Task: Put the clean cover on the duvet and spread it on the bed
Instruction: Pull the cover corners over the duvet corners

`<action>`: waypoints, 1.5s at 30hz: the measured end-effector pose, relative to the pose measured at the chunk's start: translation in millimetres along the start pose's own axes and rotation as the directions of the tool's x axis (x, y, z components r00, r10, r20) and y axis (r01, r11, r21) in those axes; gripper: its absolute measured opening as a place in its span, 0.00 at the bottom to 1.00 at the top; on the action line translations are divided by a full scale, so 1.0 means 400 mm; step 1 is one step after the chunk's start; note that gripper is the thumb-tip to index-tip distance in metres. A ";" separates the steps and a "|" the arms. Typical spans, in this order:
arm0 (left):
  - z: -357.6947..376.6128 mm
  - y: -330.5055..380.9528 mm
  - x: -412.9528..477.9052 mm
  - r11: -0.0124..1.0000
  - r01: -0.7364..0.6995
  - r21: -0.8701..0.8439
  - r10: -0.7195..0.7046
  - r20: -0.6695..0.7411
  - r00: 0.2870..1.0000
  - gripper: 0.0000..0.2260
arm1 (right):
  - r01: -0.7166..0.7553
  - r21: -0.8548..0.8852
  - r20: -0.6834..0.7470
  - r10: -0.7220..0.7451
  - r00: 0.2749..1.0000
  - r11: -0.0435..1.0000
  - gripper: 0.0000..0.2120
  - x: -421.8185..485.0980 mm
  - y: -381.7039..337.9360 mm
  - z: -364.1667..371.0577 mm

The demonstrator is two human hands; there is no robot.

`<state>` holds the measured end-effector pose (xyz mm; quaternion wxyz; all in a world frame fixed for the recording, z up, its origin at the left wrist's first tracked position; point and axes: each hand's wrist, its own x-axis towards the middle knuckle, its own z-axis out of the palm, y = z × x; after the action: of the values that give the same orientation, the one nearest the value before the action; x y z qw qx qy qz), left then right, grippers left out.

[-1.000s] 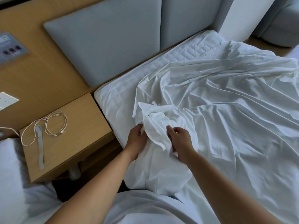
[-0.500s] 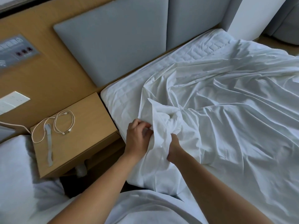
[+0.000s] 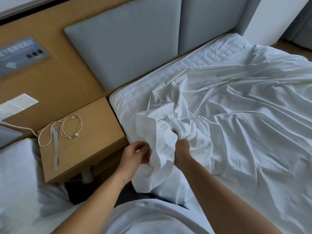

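A white mattress sits against a grey padded headboard, with a wooden nightstand and a coiled cable to my left. The cover sprawls rumpled across the bed, its bunched corner at the near edge, its long axis unclear. My left hand pinches that corner and my right hand clutches a fistful.

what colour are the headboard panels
The headboard panels are plain pale grey-blue with no pattern, seen in the head view.
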<state>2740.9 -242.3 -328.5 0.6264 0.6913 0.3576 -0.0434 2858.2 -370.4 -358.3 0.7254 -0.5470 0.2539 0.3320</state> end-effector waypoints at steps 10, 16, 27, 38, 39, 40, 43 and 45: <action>0.086 0.038 0.098 0.992 -0.081 0.101 0.047 0.299 0.953 0.17 | -0.020 -0.296 0.050 0.037 0.998 0.955 0.09 0.017 0.006 -0.065; 0.086 0.011 0.119 0.982 -0.104 -0.159 0.119 0.092 0.989 0.22 | 0.161 -0.748 0.096 -0.135 0.986 0.644 0.35 -0.014 -0.041 -0.107; 0.097 -0.012 0.137 0.989 -0.126 -0.073 0.110 -0.198 0.974 0.06 | 0.248 -0.898 0.180 0.211 0.961 -0.364 0.19 -0.113 -0.010 -0.287; 0.095 0.006 0.119 0.963 -0.225 0.148 0.217 0.071 0.974 0.07 | 0.357 -0.934 0.299 -0.493 0.817 0.026 0.13 -0.116 -0.128 -0.009; 0.094 0.008 0.119 0.965 -0.219 0.145 0.212 0.058 0.975 0.08 | 0.389 -0.921 0.341 -0.504 0.793 -0.011 0.12 -0.125 -0.127 -0.013; 0.093 0.009 0.119 0.972 -0.199 0.126 0.196 0.036 0.980 0.08 | 0.427 -0.903 0.391 -0.506 0.769 -0.049 0.12 -0.137 -0.121 -0.016; 0.093 0.014 0.113 0.993 -0.119 0.012 0.120 -0.042 0.992 0.06 | 0.585 -0.804 0.555 -0.490 0.673 -0.108 0.13 -0.201 -0.081 -0.017; 0.093 0.015 0.114 0.994 -0.093 -0.062 0.089 -0.060 0.994 0.06 | 0.667 -0.739 0.629 -0.453 0.632 -0.096 0.13 -0.237 -0.043 -0.032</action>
<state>2792.3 -255.6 -354.6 0.6391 0.6873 0.3448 0.0166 2809.4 -405.1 -281.7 0.3118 -0.8843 -0.3265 0.1193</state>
